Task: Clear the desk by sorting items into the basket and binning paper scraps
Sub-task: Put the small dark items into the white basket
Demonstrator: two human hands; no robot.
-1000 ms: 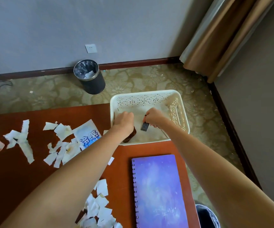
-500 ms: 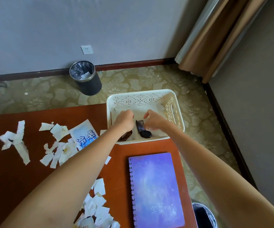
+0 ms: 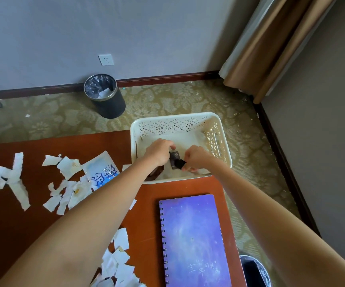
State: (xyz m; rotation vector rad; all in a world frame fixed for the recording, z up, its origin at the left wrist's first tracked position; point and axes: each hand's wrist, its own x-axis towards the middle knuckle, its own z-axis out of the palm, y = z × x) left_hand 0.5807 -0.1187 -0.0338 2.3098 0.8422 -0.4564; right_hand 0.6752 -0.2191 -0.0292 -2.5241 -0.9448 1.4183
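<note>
So the dark gadget (image 3: 175,160) sits low inside the basket (image 3: 173,118), toward its near side, between both hands. The right hand (image 3: 196,160) pinches the rounded black end with curled fingers. The left hand (image 3: 159,152) is curled too, fingertips up against the flat grey end, but honestly I can't tell whether it's actually gripping or just touching.

What could go wrong, I'd guess: the basket is parked at the desk's (image 3: 12,235) far right corner, with its far side looking like it hangs past the edge. Two hands leaning in there could tip or shove it off onto the carpet. Also, if the gadget is two joined pieces, letting go unevenly could pop them apart.

Looks-wise it's small: a grey rectangular block with a faint mark on top, joined to a glossy black blob. Can't say what it is. A brown item (image 3: 156,172) lies just beside it in the basket's near left corner, partly under the left wrist.

Further out, a purple spiral notebook (image 3: 194,239) lies by the desk's right edge. Torn paper scraps (image 3: 63,195) and a blue packet (image 3: 103,172) cover the left and middle. The bin (image 3: 105,98) stands on the floor by the wall, well apart.
</note>
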